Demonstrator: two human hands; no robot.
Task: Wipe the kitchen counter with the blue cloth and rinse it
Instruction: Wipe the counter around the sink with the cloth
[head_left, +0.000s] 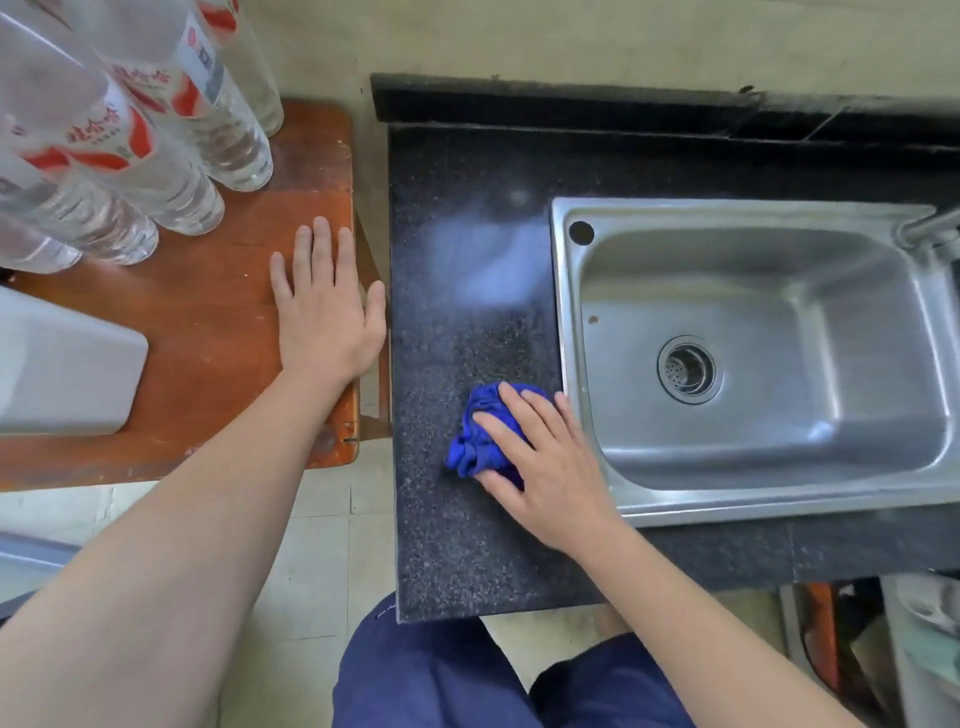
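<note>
Blue cloth (475, 448) beside sink (567, 312) under flat right hand (550, 467); left hand (324, 317) spread on wooden table (218, 338) near bottles (156, 156).

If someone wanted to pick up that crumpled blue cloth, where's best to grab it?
From above, gather the raised folds of the blue cloth: it lies bunched on the counter, so the wad's top offers bulk. The right hand rests on it.

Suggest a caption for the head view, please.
Right hand presses blue cloth on counter beside sink; left hand rests on wooden table.
</note>
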